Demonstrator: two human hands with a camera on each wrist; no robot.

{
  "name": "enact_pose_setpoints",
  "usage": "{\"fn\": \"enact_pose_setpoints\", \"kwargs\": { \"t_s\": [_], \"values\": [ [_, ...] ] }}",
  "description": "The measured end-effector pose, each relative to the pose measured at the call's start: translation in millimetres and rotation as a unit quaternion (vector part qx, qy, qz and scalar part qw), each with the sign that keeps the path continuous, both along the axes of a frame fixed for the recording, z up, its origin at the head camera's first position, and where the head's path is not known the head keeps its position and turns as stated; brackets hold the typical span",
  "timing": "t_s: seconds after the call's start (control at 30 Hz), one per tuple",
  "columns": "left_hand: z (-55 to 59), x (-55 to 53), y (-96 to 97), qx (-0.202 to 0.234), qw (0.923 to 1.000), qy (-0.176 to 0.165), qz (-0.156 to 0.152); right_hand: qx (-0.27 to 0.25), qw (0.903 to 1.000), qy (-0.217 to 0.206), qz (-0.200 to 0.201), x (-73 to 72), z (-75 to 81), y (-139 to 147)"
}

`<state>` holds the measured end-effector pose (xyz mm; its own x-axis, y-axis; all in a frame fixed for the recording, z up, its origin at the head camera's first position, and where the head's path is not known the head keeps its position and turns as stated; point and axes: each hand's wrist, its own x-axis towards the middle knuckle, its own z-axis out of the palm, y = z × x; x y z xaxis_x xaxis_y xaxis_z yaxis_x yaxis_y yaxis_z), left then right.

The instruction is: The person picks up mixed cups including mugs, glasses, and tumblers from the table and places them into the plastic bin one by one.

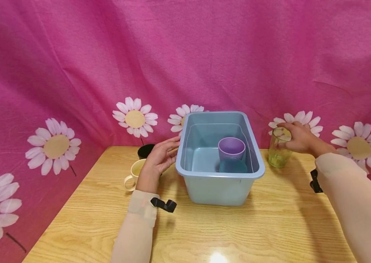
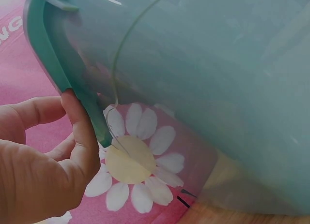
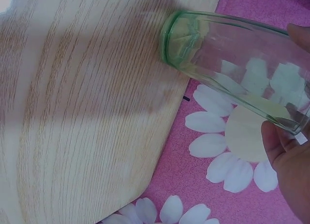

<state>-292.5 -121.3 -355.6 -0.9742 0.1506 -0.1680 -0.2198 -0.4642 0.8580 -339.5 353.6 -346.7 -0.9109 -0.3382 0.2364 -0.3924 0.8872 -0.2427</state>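
Observation:
A light blue plastic tub [image 1: 219, 190] stands on the wooden table. Inside, toward its right side, are a purple cup [image 1: 231, 147] and a dark teal round item [image 1: 233, 166], partly hidden by the near rim. My left hand [image 1: 162, 156] is at the tub's left side, its fingertips touching the rim [image 2: 58, 64] from outside, with no grip on it. On the tub's right, my right hand [image 1: 298, 138] grips a clear green drinking glass [image 1: 278, 155] near its top. The glass [image 3: 227, 50] is upright; whether its base touches the table I cannot tell.
Left of the tub, a cream mug [image 1: 136, 170] stands partly behind my left wrist, with a black cup [image 1: 145, 151] farther back. A pink cloth with daisies [image 1: 205, 54] hangs behind the table [image 1: 271, 226].

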Motion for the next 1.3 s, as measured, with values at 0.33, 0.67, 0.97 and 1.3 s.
{"fn": "enact_pose_setpoints", "kwargs": {
  "t_s": [0.33,0.67,0.97,1.3],
  "values": [
    [-0.9,-0.7,-0.3,-0.001,1.0,0.008,-0.004,-0.02,0.9998,-0.008,-0.004,1.4,1.6,-2],
    [0.1,-1.4,-0.4,0.0,1.0,0.0,-0.006,-0.021,0.9997,-0.012,-0.004,2.5,3.1,-1],
    [-1.2,-0.5,-0.5,0.0,1.0,0.002,-0.003,-0.013,0.9994,-0.026,-0.017,5.1,13.8,0],
    [-0.4,-0.2,-0.2,0.001,1.0,0.004,0.0,0.002,1.0,0.004,-0.005,7.5,29.8,0]
  ]
}}
